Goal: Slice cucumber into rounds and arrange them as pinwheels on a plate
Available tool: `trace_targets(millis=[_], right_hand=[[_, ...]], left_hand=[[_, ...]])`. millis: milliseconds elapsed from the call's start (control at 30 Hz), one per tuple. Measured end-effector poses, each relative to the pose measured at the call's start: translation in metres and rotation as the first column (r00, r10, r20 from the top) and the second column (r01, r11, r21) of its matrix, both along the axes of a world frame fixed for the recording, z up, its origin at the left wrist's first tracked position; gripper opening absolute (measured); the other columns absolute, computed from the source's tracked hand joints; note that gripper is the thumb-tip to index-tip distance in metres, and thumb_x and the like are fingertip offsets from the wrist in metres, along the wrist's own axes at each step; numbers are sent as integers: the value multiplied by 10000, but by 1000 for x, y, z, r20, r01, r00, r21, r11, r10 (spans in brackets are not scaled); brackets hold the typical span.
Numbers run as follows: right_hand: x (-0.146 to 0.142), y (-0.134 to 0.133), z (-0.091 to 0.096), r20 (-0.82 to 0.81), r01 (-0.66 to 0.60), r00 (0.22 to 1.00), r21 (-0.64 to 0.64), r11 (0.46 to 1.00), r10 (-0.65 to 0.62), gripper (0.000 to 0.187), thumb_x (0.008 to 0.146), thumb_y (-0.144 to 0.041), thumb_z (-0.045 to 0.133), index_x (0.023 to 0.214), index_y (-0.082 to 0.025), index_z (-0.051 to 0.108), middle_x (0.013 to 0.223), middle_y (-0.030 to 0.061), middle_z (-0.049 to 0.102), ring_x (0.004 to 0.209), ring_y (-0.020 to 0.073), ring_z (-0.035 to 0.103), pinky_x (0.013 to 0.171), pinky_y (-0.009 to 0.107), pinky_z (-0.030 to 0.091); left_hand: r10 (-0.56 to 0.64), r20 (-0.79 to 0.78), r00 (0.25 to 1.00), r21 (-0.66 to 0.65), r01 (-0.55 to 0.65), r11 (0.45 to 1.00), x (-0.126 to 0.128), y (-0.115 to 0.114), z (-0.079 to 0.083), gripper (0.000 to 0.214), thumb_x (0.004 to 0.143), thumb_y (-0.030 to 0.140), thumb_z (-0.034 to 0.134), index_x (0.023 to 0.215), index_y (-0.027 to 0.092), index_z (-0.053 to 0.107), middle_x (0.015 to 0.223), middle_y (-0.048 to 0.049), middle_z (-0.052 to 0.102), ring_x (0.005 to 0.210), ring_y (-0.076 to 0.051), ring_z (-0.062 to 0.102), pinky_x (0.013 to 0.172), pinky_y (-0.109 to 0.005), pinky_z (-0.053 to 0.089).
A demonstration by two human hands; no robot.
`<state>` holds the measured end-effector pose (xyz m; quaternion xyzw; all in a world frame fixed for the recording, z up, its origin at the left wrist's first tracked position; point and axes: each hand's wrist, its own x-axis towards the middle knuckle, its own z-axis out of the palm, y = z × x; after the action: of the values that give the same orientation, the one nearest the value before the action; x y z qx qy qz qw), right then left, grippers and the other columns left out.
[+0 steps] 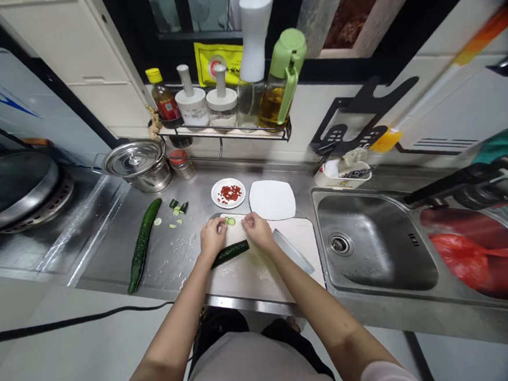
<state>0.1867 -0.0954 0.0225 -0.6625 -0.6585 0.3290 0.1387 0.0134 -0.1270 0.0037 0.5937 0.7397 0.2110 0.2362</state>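
Both hands are over the far edge of a white cutting board. My left hand has its fingers curled together beside a few thin cucumber slices; whether a slice is between them is unclear. To the right of the slices, my right hand is pinched closed, and its fingertips are too small to show what they hold. A cut length of dark green cucumber lies on the board between my forearms, partly behind the left wrist. The wide blade of a kitchen knife rests right of my right forearm.
A whole cucumber and cucumber scraps lie on the steel counter at left. Behind the board are a small plate of red berries and a white square plate. A sink is at right, a lidded pot back left.
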Motion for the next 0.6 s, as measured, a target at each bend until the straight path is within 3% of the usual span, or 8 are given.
trace_targets(millis=[133,300,433,600], right_hand=[[67,-53,16,171,25,985,35,999,-30,179,910,-365,478,872,-216,570,789,-5,628,746,145,561,610,238,307],[130,-111,20,434,-36,899,-69,997,63,290,835,-473,635,883,-203,540,936,46,616,868,199,574,653,264,313],[141,-129,17,489,-54,861,-191,980,143,350,781,-450,720,942,-197,539,1046,66,590,903,216,602,667,274,329],[136,-131,19,428,-74,885,-266,961,186,312,789,-298,714,1015,-187,530,1104,79,570,902,201,621,674,268,335]], left_hand=[[-179,-21,984,78,180,981,8,-39,3,242,907,364,529,1061,259,683,1100,-57,667,1062,-227,584,948,-359,437],[-307,-149,940,73,320,945,16,-73,4,286,901,409,549,1138,277,639,1132,-58,643,1082,-234,567,972,-385,401],[-342,-233,910,44,362,931,14,-78,-1,362,871,388,597,1218,286,592,1192,-62,613,1119,-255,541,977,-407,393],[-358,-235,904,3,369,929,10,-74,-5,394,872,320,597,1264,300,566,1196,-63,611,1126,-257,544,966,-387,421]])
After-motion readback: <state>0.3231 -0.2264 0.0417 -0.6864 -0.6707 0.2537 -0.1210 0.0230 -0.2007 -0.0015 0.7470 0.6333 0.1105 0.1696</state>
